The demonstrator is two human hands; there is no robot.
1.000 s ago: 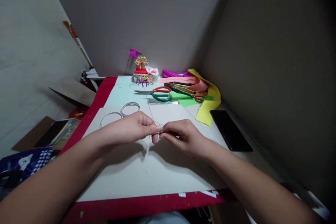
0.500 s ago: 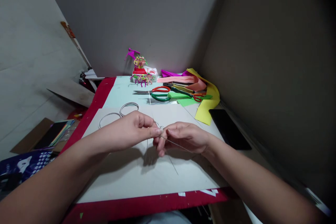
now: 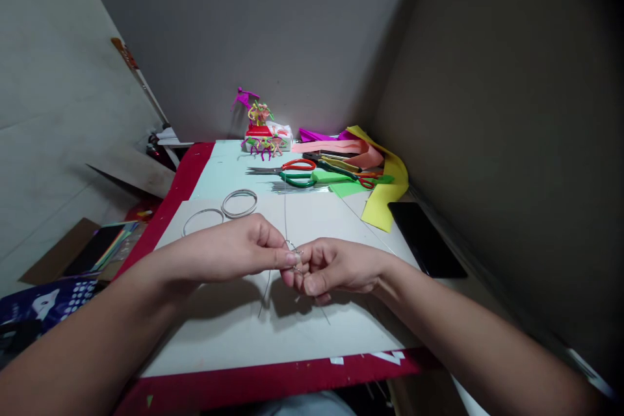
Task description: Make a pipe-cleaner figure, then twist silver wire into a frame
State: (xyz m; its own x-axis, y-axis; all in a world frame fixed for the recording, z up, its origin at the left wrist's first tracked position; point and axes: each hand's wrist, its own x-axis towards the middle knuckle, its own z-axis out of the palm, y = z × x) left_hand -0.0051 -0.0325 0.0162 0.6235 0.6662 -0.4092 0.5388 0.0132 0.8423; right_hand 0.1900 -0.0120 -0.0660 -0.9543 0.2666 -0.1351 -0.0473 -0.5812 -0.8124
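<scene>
Watching from afar through the head camera, I have the left hand (image 3: 234, 257) and the right hand (image 3: 336, 268) meeting mid-view, above a white card sheet (image 3: 219, 331) on the counter (image 3: 181, 182). Both are nearly closed. The left hand pinches a small tangle of thin silver wire (image 3: 292, 249) between thumb and forefinger, and the right hand, fingers curled, closes on the same tangle from the other side. Strands of it run out toward 12 o'clock and down toward 6.

The step in hand looks to me like twisting the wire ends together, and I judge those fine ends call for a steady pinch and small turns.

At 10 o'clock from the hands lie two wire rings (image 3: 238, 203) on the card. Toward 12 sit red-and-green-handled scissors (image 3: 298, 166) and a bundle of straight wires (image 3: 297, 187), with a pipe-cleaner figure (image 3: 260, 116) farther off. A yellow foam sheet (image 3: 385, 201) lies at 1 o'clock, and a black phone (image 3: 424, 240) at 2.
</scene>
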